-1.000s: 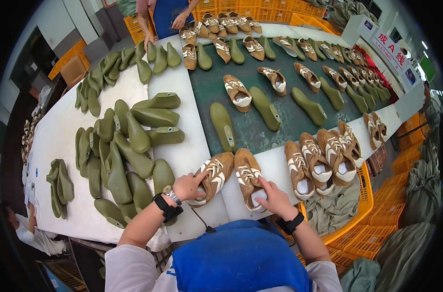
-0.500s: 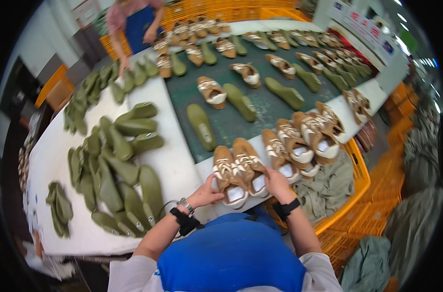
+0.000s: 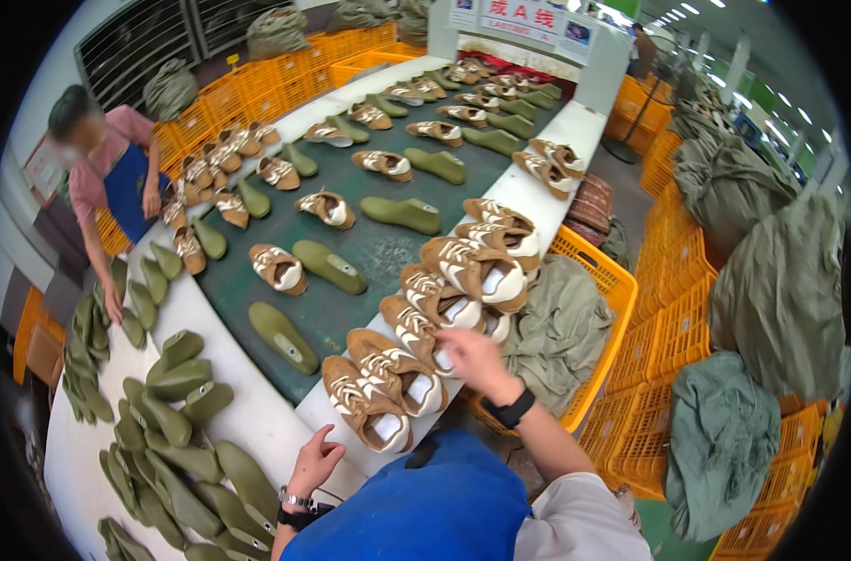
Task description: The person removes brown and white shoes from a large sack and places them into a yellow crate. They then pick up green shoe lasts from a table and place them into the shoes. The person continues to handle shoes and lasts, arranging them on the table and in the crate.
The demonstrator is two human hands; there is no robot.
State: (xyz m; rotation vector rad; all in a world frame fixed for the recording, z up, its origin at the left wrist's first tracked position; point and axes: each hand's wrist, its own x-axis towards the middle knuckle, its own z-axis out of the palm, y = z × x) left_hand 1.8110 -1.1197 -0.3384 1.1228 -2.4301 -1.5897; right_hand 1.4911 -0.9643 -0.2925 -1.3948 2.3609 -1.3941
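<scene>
Right hand (image 3: 481, 363): positioned over the heel opening of a brown shoe (image 3: 408, 323) with white stripes and laces, the fingertips meeting its collar. The pictures do not show whether this grip is clamped on the shoe or merely resting against it. A black wristband (image 3: 511, 409) is fitted at the wrist.

Left hand (image 3: 315, 465): grip apart, fingers loosely curved, nothing held. It is over the white table (image 3: 229, 376), just beside the nearest pair of brown shoes (image 3: 364, 404) and clear of them. A metal watch (image 3: 297, 499) is worn on that wrist.

The nearest pair stands side by side along the white edge of the table, toes pointing away from the wearer, heels toward the blue apron (image 3: 416, 505). The shoe at the right hand is next in line; further shoes (image 3: 474, 273) follow, close together and partly overlapping.

On the dark-green surface (image 3: 388, 251), single shoes and green lasts (image 3: 283, 338) are set out in rows. A heap of lasts (image 3: 168, 481) occupies the left of the table.

To the right, a yellow crate (image 3: 623, 309) contains grey-green cloth (image 3: 561, 327). Across the table, a co-worker in a pink top (image 3: 91, 178) reaches one hand (image 3: 113, 307) to other lasts.
</scene>
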